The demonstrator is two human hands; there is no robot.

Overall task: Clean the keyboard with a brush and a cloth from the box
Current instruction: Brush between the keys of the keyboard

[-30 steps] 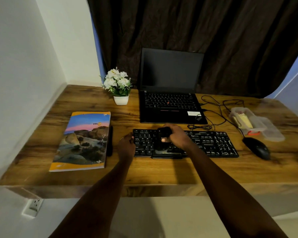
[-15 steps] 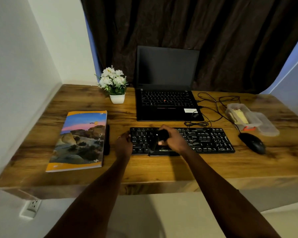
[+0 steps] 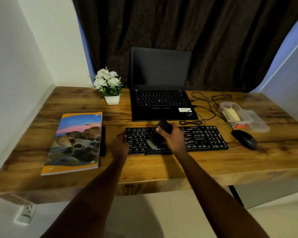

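Lately small black brush (image 3: pixel 157 136) tilted lower, bristles swept nearer across left keys of flat black keyboard (image 3: pixel 201 138); gripped by right hand (image 3: pixel 172 138), keyboard's left edge held by left hand (image 3: pixel 120 145). Brushing judged underway.

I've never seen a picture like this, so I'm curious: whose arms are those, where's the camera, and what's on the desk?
No machine here: those are a person's two arms. The picture comes from a camera worn on their head, looking down, so you see what they see. The right hand grips a black brush over a black keyboard, and the left hand holds the keyboard's left end. On the wooden desk there are also an open laptop, a book, a pot of white flowers, a mouse and a clear plastic box with something yellowish inside.
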